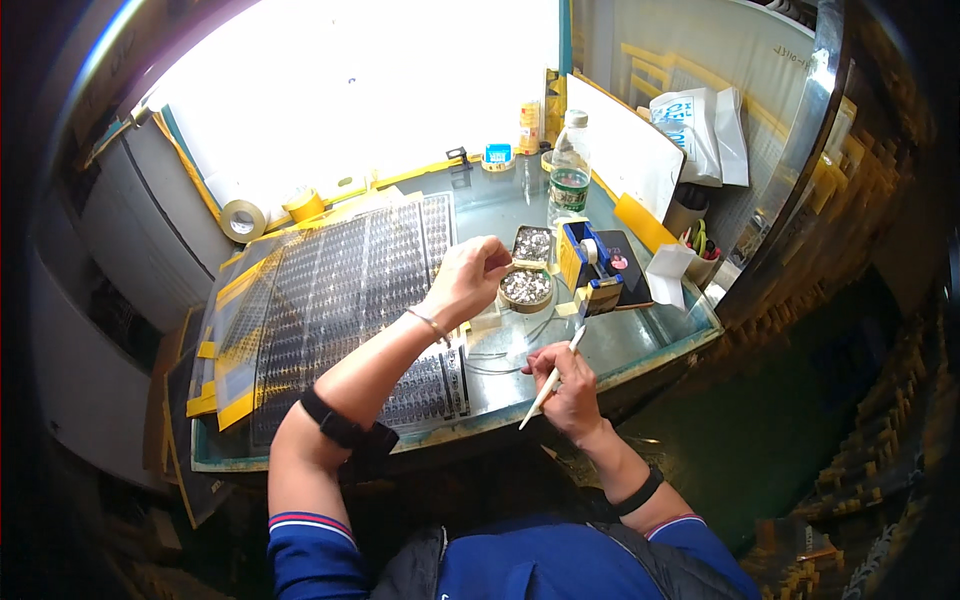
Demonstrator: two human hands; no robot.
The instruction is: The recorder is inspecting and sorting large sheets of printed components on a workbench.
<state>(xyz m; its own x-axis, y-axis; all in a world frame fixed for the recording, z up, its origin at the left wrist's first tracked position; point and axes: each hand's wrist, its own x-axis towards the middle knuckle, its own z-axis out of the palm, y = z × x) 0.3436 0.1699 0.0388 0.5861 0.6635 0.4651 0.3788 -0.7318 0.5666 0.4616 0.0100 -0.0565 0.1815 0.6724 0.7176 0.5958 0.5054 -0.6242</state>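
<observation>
My left hand (468,278) is over the glass-topped table, its fingers curled together beside a round tin (527,306) of small whitish and grey bits. Whatever its fingertips hold, if anything, is too small to make out. Behind that tin is a square tin (532,243) with similar bits. My right hand (570,395) is closed around a slim white pen-shaped stick (540,398), held slantwise near the table's front edge. Under and left of my left forearm lie dark sheets (340,290) printed with rows of small marks, edged with yellow tape.
A blue tape dispenser (590,268) stands right of the tins, on a dark flat booklet (628,262). Behind it is a clear plastic bottle (570,170). Tape rolls (243,221) sit at the back left. A pen cup (700,262) and white paper (668,274) are at the right.
</observation>
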